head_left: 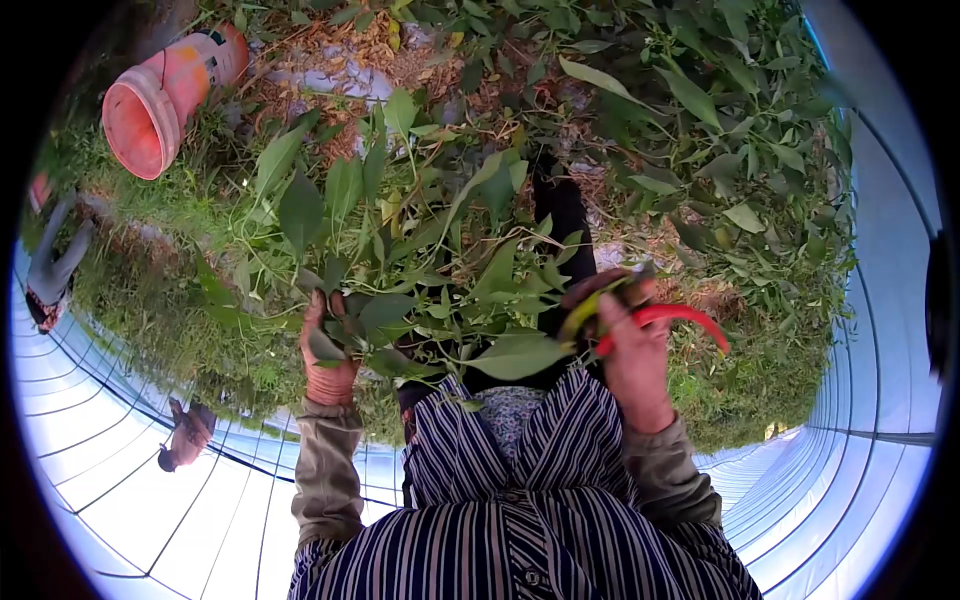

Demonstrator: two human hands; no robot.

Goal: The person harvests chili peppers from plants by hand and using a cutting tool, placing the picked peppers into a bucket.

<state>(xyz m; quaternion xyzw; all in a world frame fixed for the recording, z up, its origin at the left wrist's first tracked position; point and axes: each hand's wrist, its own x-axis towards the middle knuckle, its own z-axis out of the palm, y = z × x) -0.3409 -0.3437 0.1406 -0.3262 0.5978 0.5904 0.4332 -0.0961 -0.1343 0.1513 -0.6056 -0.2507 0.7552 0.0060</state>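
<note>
My right hand (640,375) is closed around several long chili peppers, at the right of my lap. A curved red chili (690,318) sticks out to the right of it, and a yellow-green chili (580,318) shows at its left side. Something dark lies among them, blurred by motion. My left hand (330,355) is in among the leaves of a pepper plant (400,310), its fingers bent around the foliage; leaves partly cover the fingertips. One broad leaf (517,357) reaches across between my two hands.
A pinkish-red bucket (145,125) lies tipped on its side at the upper left. Dense pepper plants (740,150) fill the right. Dry litter (330,50) covers the ground ahead. Two other people, one a bent figure (188,435), are at the left, near the greenhouse's plastic wall (100,430).
</note>
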